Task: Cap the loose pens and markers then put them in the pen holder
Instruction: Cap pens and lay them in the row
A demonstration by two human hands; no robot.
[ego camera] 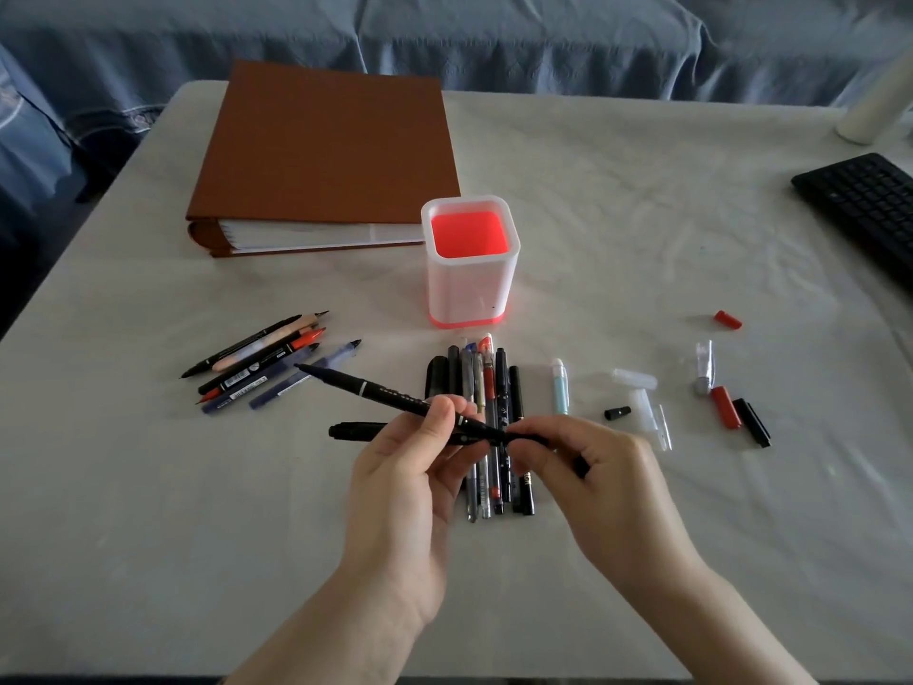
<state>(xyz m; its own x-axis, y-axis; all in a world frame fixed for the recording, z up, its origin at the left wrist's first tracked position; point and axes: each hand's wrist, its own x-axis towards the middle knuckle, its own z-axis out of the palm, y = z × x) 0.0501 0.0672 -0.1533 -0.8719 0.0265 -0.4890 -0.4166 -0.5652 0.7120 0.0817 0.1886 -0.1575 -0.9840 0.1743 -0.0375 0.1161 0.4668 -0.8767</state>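
black marker (375,390) gripped by left hand (410,467); right hand (593,467) pinches its right end, apparently capping; next: seat cap, into pen holder (469,289)

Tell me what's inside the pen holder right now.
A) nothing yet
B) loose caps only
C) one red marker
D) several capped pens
A: the pen holder shows only its bare red floor, the pens lie on the table, and the left hand and right hand hold a black marker.
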